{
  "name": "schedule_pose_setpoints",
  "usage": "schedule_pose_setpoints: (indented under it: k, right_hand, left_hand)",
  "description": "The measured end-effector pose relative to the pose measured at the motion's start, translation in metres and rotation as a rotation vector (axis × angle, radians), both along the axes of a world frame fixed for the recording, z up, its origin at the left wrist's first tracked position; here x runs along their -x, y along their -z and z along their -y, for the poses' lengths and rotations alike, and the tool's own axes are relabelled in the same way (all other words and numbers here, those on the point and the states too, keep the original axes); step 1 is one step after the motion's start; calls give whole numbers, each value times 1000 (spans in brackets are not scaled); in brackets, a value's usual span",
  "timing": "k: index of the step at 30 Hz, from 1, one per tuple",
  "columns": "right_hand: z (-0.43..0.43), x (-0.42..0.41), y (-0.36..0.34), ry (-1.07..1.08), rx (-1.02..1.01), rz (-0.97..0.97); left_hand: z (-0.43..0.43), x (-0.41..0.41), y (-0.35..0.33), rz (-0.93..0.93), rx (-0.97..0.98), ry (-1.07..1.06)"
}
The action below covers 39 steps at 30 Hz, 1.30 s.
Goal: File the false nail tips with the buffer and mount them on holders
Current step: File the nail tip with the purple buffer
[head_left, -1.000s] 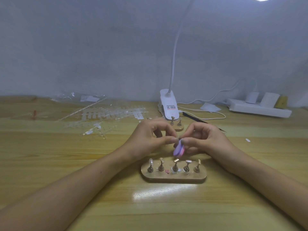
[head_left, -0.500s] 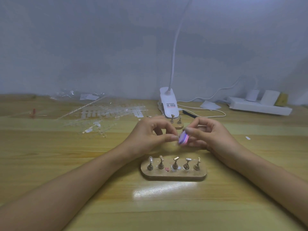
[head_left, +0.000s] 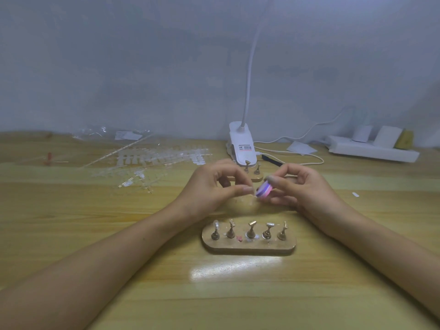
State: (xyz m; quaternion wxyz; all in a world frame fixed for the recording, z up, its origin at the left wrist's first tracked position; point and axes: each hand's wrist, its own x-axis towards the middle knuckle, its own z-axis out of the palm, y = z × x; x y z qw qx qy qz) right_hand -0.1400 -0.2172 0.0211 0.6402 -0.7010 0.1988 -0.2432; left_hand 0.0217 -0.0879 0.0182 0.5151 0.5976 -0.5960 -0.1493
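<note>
Left hand [head_left: 214,186] is pinching a tiny clear nail tip [head_left: 253,194] against the buffer [head_left: 264,191], which the right hand [head_left: 307,186] is gripping. Both are hovering just behind the holder stand [head_left: 248,246]. Risk: a hard stroke flicking the tip loose, leaving it near-invisible on the table [head_left: 71,206].

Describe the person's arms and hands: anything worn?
Left hand and right hand are bare: no gloves, rings, watch or bracelets visible. Left forearm and right forearm are uncovered to the frame edge, with no sleeves in view. Fingernails look short and plain.
</note>
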Motion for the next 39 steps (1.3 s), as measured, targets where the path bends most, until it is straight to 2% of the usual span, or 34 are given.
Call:
schedule_pose_setpoints:
  k: [3,7,10,14,21,23,27,30,34,37,39]
  right_hand:
    - [-2,0,0,-107,48,-37]
    - [1,1,1,-3,-17,49]
    - [-1,2,2,-151,48,-13]
    - [3,1,4,-16,15,58]
    - [4,2,4,-82,9,31]
    - [0,2,3,-131,48,8]
    - [2,1,4,12,-16,89]
    - [0,2,3,-114,44,21]
    - [1,2,4,-17,-5,80]
    - [0,2,3,-122,28,17]
    - [2,3,3,-60,-32,59]
  left_hand:
    - [-1,1,-1,13,-8,13]
    - [-1,1,-2,-15,-14,0]
    - [-2,2,-2,-17,-26,-3]
    - [-2,1,-2,-26,-35,-17]
    - [-2,0,-3,-81,-23,-20]
    - [-2,1,-3,-39,-30,-11]
    - [-3,2,-3,-27,-46,-1]
    - [-2,2,-3,-28,-19,9]
    - [-1,1,-2,-41,-14,8]
    - [-1,1,-2,-35,-1,-1]
    - [-1,1,-2,-38,-4,-9]
